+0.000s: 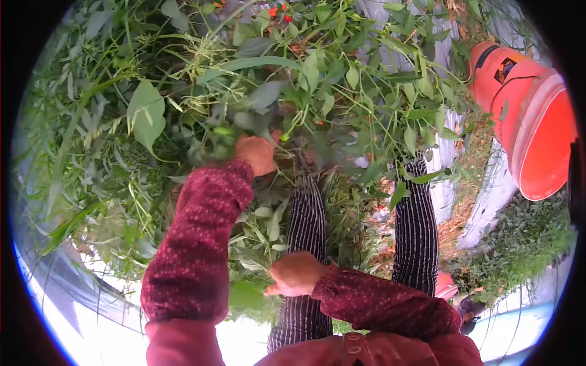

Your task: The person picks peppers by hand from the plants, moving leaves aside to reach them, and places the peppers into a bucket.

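My left hand (257, 155) reaches into a leafy plant (311, 73). Its fingers are bent inward and partly hidden by blurred leaves, so what they grip cannot be made out. Small red fruits (287, 18) show among the foliage beyond it. Lower in view, my right hand (297, 273) hangs in front of my striped trouser leg (305, 226), back of the hand up. Its fingers are curled, and their inner side is out of sight. A blurred green leaf (246, 295) lies just left of its fingertips.
A red bucket (497, 97) stands at the right, its open mouth toward the right edge. Pale plastic sheeting (485, 195) and dry straw cover the ground beside it. Tall grass and weeds (79, 146) crowd the left. Another red object (445, 285) shows partly behind my right sleeve.
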{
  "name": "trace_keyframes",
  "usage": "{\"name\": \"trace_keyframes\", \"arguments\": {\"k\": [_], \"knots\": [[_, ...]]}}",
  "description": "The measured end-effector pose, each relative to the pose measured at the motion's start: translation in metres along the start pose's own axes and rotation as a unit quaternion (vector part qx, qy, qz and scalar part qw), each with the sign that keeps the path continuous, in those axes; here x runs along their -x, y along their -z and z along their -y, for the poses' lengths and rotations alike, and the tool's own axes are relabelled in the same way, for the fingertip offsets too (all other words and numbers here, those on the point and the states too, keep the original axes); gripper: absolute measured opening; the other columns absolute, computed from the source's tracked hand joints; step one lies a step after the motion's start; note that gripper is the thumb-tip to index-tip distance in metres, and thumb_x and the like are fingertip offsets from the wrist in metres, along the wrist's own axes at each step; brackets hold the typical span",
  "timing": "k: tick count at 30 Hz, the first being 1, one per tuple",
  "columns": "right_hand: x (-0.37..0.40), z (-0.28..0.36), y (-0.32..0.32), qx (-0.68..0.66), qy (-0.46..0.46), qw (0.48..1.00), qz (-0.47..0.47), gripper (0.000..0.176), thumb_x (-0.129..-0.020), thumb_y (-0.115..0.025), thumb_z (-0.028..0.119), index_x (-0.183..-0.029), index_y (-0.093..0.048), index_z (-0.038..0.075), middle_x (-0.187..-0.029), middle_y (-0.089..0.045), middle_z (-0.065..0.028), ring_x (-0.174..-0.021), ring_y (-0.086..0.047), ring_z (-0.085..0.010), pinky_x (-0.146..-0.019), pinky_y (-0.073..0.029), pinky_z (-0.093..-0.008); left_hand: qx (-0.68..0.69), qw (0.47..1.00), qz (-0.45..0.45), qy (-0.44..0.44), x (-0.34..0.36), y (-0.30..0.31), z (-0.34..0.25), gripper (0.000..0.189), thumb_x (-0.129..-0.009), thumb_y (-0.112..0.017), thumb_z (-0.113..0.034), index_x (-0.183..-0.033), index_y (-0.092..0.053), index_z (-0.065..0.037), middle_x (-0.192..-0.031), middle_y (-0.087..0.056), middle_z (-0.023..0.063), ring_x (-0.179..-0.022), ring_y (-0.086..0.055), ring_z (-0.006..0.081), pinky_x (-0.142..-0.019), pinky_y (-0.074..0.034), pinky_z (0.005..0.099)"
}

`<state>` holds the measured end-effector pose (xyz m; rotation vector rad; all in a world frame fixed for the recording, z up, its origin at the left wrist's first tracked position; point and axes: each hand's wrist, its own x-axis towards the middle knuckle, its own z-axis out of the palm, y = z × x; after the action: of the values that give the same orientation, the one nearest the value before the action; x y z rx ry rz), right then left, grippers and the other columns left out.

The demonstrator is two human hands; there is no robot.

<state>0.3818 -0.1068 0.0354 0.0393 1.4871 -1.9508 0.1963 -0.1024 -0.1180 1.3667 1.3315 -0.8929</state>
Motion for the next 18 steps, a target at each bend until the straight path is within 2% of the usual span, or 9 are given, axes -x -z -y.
{"name": "trace_keyframes", "arguments": {"k": [1, 2, 3, 7, 9, 11, 13, 15, 18], "knots": [[0.000, 0.003, 0.004, -0.016, 0.017, 0.999, 0.026, 0.046, -0.082, -0.060, 0.042, -0.054, -0.045, 0.010, -0.048, -0.044, -0.0002, -0.040, -0.045, -0.0140, -0.039, -0.042, -0.0312, 0.000, 0.994, 0.105, 0.014, 0.001, 0.015, -0.007, 0.082, -0.077, -0.062, -0.044, -0.140, -0.021, -0.010, -0.100, -0.062, 0.0170, -0.089, -0.061, 0.0312, -0.078, -0.046, 0.0395], [0.002, 0.007, 0.009, -0.028, 0.002, 0.999, 0.043, 0.046, -0.081, -0.062, 0.042, -0.053, -0.044, 0.009, -0.049, -0.045, -0.0014, -0.041, -0.045, -0.0145, -0.041, -0.043, -0.0323, 0.052, 0.993, 0.091, 0.047, 0.006, 0.023, -0.014, 0.048, -0.070, -0.067, -0.023, -0.114, -0.055, -0.007, -0.094, -0.064, 0.0126, -0.091, -0.060, 0.0295, -0.082, -0.046, 0.0390], [0.003, 0.008, 0.013, -0.033, -0.004, 0.998, 0.044, 0.046, -0.081, -0.062, 0.042, -0.053, -0.044, 0.009, -0.049, -0.045, -0.0014, -0.041, -0.045, -0.0145, -0.041, -0.043, -0.0323, 0.055, 0.993, 0.094, 0.040, 0.011, 0.018, -0.016, 0.048, -0.070, -0.067, -0.023, -0.114, -0.055, -0.007, -0.094, -0.064, 0.0126, -0.091, -0.060, 0.0295, -0.082, -0.046, 0.0390], [0.002, 0.001, 0.005, -0.038, 0.022, 0.998, 0.041, 0.042, -0.079, -0.065, 0.039, -0.055, -0.049, 0.008, -0.051, -0.048, -0.0027, -0.043, -0.048, -0.0153, -0.045, -0.046, -0.0336, 0.169, 0.962, -0.167, -0.134, 0.077, -0.005, 0.012, 0.032, -0.067, -0.068, -0.017, -0.096, -0.060, -0.008, -0.091, -0.058, 0.0108, -0.089, -0.055, 0.0304, -0.075, -0.045, 0.0403], [0.001, 0.003, 0.007, -0.008, -0.059, 0.990, 0.130, 0.033, -0.077, -0.065, 0.042, -0.070, -0.065, 0.009, -0.070, -0.063, -0.0054, -0.064, -0.062, -0.0242, -0.064, -0.051, -0.0390, 0.182, 0.957, -0.175, -0.145, 0.106, -0.006, 0.016, 0.030, -0.065, -0.069, -0.014, -0.093, -0.058, -0.007, -0.091, -0.056, 0.0108, -0.089, -0.053, 0.0311, -0.075, -0.045, 0.0405], [-0.001, -0.011, -0.015, 0.009, -0.049, 0.992, 0.116, 0.031, -0.077, -0.066, 0.039, -0.075, -0.066, 0.008, -0.074, -0.064, -0.0056, -0.063, -0.061, -0.0231, -0.065, -0.051, -0.0389, 0.196, 0.951, -0.185, -0.153, 0.128, -0.012, 0.019, 0.029, -0.064, -0.069, -0.011, -0.089, -0.057, -0.005, -0.091, -0.054, 0.0109, -0.089, -0.051, 0.0318, -0.074, -0.044, 0.0407], [-0.004, -0.025, -0.035, -0.138, -0.158, 0.972, 0.110, 0.028, -0.078, -0.064, 0.033, -0.080, -0.065, 0.004, -0.078, -0.064, -0.0085, -0.064, -0.061, -0.0235, -0.067, -0.051, -0.0406, 0.237, 0.947, -0.169, -0.139, 0.142, -0.018, 0.024, 0.033, -0.058, -0.070, 0.000, -0.087, -0.055, -0.003, -0.093, -0.054, 0.0126, -0.087, -0.050, 0.0345, -0.076, -0.041, 0.0438], [0.005, -0.009, -0.005, -0.027, -0.078, 0.990, 0.112, 0.023, -0.076, -0.065, 0.026, -0.077, -0.059, 0.004, -0.068, -0.059, -0.0101, -0.059, -0.060, -0.0202, -0.057, -0.052, -0.0366, 0.251, 0.944, -0.171, -0.130, 0.152, -0.029, 0.027, 0.035, -0.056, -0.069, 0.003, -0.088, -0.056, -0.004, -0.092, -0.053, 0.0121, -0.087, -0.050, 0.0343, -0.081, -0.043, 0.0423], [0.008, -0.010, 0.007, 0.021, -0.031, 0.981, 0.191, 0.028, -0.082, -0.055, 0.027, -0.086, -0.060, -0.001, -0.079, -0.062, -0.0137, -0.073, -0.062, -0.0226, -0.069, -0.051, -0.0385, 0.251, 0.938, -0.196, -0.136, 0.163, -0.036, 0.030, 0.035, -0.056, -0.070, 0.003, -0.087, -0.056, -0.004, -0.091, -0.053, 0.0115, -0.088, -0.052, 0.0327, -0.089, -0.043, 0.0413]]}}
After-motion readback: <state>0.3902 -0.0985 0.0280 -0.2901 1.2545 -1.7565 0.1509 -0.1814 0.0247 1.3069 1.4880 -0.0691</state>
